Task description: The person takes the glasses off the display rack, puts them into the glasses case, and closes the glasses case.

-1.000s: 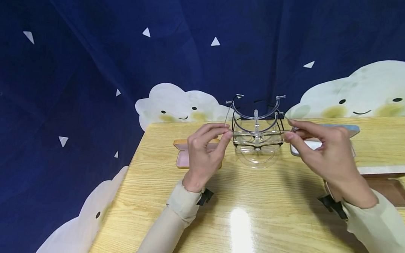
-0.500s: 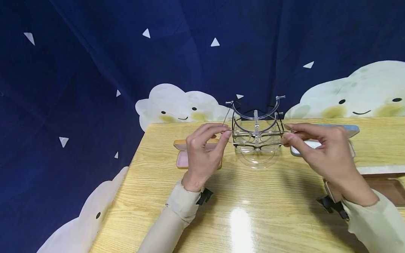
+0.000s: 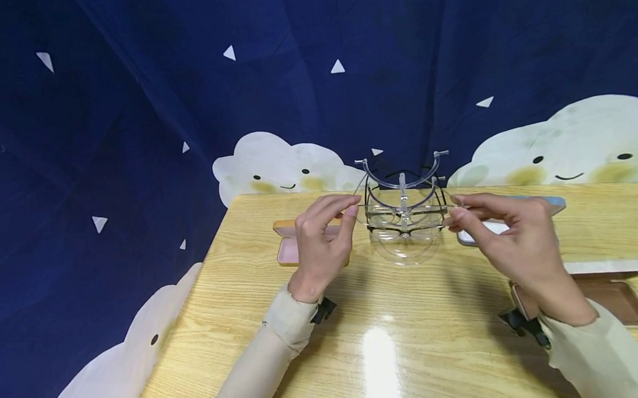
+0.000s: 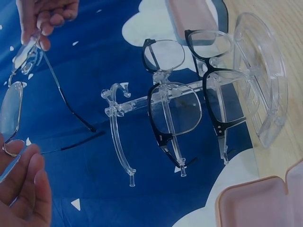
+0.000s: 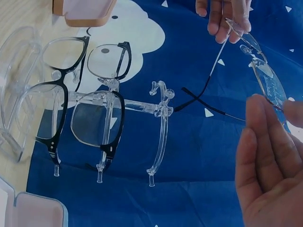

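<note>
Both hands hold one pair of thin metal-framed eyeglasses (image 5: pixel 269 82), its dark-tipped temples pointing away toward the curtain. My left hand (image 3: pixel 321 238) pinches the left end of the frame and my right hand (image 3: pixel 515 243) pinches the right end. The glasses are above a clear eyeglass display stand (image 3: pixel 403 194); its top curved arm (image 4: pixel 116 137) bears nothing. Lower on the stand rest two dark-framed pairs: the upper black glasses (image 4: pixel 150 106) and the lower black glasses (image 4: pixel 206 94). In the wrist views the held pair is apart from the stand.
An orange glasses case (image 3: pixel 288 251) with pink lining stands open left of the stand. To the right are an open blue case (image 3: pixel 556 204) and an open brown case (image 3: pixel 611 295). A dark blue curtain (image 3: pixel 302 91) hangs behind the wooden table (image 3: pixel 239 314).
The held glasses have tilted slightly, their temple tips moving down in the head view, toward the stand's upper arms. Both hands stay nearly in place.
</note>
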The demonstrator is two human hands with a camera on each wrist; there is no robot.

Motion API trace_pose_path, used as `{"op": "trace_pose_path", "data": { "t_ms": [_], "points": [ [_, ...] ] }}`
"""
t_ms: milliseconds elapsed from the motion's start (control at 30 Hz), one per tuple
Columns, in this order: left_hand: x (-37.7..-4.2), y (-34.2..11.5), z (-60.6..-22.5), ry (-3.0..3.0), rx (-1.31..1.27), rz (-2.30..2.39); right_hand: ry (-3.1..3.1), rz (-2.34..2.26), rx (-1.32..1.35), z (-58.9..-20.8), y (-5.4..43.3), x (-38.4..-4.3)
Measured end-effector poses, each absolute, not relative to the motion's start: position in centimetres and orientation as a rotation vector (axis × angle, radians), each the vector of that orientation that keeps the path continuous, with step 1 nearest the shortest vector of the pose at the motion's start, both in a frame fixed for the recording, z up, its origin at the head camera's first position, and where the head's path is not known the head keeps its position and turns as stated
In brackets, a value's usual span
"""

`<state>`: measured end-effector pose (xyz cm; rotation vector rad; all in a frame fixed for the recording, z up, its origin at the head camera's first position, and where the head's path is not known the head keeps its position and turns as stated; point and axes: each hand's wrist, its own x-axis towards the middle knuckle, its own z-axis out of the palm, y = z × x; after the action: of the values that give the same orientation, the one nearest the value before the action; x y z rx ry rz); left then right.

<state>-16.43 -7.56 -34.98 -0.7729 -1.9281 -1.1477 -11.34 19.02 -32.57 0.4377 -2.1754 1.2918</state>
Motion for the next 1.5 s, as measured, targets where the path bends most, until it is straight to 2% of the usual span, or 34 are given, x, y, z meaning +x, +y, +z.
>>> {"op": "trace_pose_path", "data": {
  "t_ms": [900, 1300, 1500],
  "points": [
    [-16.54, -7.72, -35.01, -1.966, -0.746, -1.308, -2.083, 1.562, 0.509, -32.56, 19.04, -11.24],
    [-16.41, -7.54, -35.03, -1.960, -0.779, -1.287, -1.822, 1.884, 0.697, -33.24, 19.39, -11.72],
    [-16.43, -7.51, -34.98, -1.954, -0.796, -1.305, -1.827, 1.880, 0.740, -33.15, 19.49, -11.67]
  ]
}}
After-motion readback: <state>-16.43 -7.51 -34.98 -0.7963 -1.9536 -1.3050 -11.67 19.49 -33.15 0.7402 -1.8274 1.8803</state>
